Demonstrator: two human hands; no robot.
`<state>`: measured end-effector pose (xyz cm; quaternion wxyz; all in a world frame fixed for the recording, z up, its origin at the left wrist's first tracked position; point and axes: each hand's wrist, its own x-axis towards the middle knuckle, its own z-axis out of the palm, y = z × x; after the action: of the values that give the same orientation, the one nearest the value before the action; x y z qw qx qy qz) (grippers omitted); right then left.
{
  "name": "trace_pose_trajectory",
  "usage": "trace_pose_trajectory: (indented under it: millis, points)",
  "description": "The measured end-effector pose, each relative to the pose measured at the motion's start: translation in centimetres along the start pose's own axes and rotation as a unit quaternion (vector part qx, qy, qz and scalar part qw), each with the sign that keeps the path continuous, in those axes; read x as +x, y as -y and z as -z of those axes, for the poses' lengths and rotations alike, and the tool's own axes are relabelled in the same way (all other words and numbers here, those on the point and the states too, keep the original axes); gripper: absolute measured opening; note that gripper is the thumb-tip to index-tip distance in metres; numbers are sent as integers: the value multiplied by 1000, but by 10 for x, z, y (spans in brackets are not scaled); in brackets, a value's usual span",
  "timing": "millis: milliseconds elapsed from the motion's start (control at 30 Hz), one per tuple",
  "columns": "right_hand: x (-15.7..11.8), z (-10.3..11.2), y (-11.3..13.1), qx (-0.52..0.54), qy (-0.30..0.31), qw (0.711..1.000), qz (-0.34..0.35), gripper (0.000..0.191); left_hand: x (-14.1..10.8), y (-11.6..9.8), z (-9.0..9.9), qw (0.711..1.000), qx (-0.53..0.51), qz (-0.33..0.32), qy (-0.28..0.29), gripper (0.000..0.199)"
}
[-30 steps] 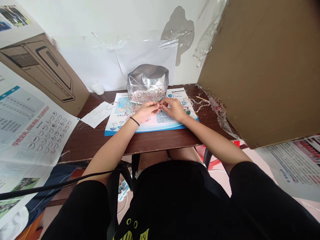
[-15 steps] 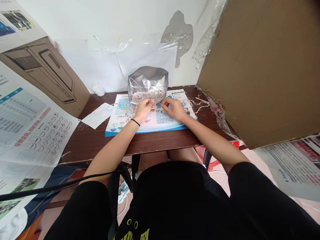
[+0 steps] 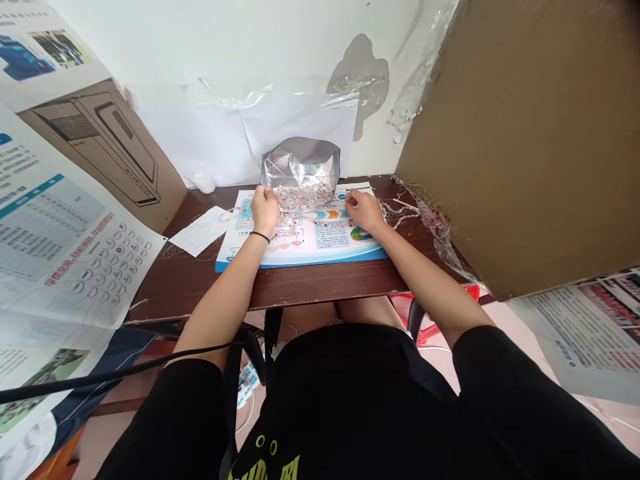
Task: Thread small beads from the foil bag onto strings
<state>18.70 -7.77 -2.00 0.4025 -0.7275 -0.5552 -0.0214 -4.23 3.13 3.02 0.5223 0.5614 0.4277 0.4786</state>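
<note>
My left hand (image 3: 265, 211) is closed, fingers curled in, at the lower left corner of a silver-lined bag (image 3: 300, 163) standing against the wall. What its fingers hold is too small to make out. My right hand (image 3: 365, 211) is above the right side of an open printed booklet (image 3: 327, 256), thumb and fingertips pinched together on something I cannot make out. Many tiny pale and red beads (image 3: 305, 197) fill the bottom of the bag. More small beads (image 3: 333, 225) are scattered or strung across the booklet between my hands; which of these, I cannot tell.
A white paper slip (image 3: 200, 230) lies left of the booklet on the dark wooden desk (image 3: 305, 285). Tangled bead strands (image 3: 400, 212) and crumpled clear plastic (image 3: 434, 223) are on the right. Cardboard panels (image 3: 530, 147) flank the desk. A black cable (image 3: 125, 365) crosses at lower left.
My hands have moved apart from close together in front of the bag: the left to the left and slightly up, the right to the right. The camera view has shifted slightly.
</note>
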Motion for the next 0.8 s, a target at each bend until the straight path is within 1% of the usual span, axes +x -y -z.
trace_pose_trajectory:
  millis: [33, 67, 133, 200, 267, 333, 367, 433, 467, 500, 533, 600, 633, 667, 733, 767, 800]
  points:
    - [1, 1, -2, 2, -4, 1000, -1, 8, -2, -1, 2, 998, 60, -32, 11, 26]
    - [2, 2, -3, 6, -7, 1000, -3, 8, -3, -2, 3, 991, 118, -55, 9, 25]
    - [3, 3, -6, 16, -13, 1000, -11, 8, -5, -5, 5, 974, 213, -75, -6, 27]
    - [4, 3, -8, 23, -17, 999, -18, 8, -4, -6, 7, 962, 256, -92, -29, 29]
    - [5, 4, -7, 27, -13, 999, -18, 7, 1, -5, 8, 961, 251, -100, -55, 29]
    - [4, 5, -5, 35, -4, 999, -14, 5, 6, -3, 9, 974, 200, -85, -68, 30]
    - [4, 6, -4, 42, 3, 999, -13, 5, 7, -3, 8, 982, 159, -66, -73, 31]
    - [3, 7, -1, 58, 15, 998, -14, 4, 9, -5, 7, 995, 55, -7, -78, 31]
    - [3, 7, 0, 65, 19, 998, -15, 4, 9, -7, 7, 997, -4, 35, -76, 31]
    - [2, 8, 1, 70, 21, 997, -16, 4, 8, -9, 7, 992, -65, 83, -68, 30]
    - [3, 9, 2, 74, 22, 997, -15, 4, 8, -12, 7, 982, -125, 131, -54, 30]
    - [3, 10, 1, 74, 25, 997, -5, 5, 6, -18, 8, 951, -233, 204, -21, 31]
    - [4, 12, 0, 67, 27, 997, 1, 6, 6, -20, 9, 936, -275, 220, -7, 31]
    - [4, 13, -1, 53, 29, 998, 7, 7, 5, -22, 10, 926, -305, 222, 1, 32]
    - [4, 16, -3, 10, 26, 1000, 15, 11, 3, -23, 10, 923, -327, 203, 21, 30]
    - [4, 17, -4, -19, 21, 999, 15, 14, 2, -23, 10, 925, -321, 199, 50, 28]
    - [4, 19, -4, -50, 17, 999, 11, 17, 0, -23, 10, 926, -304, 205, 93, 26]
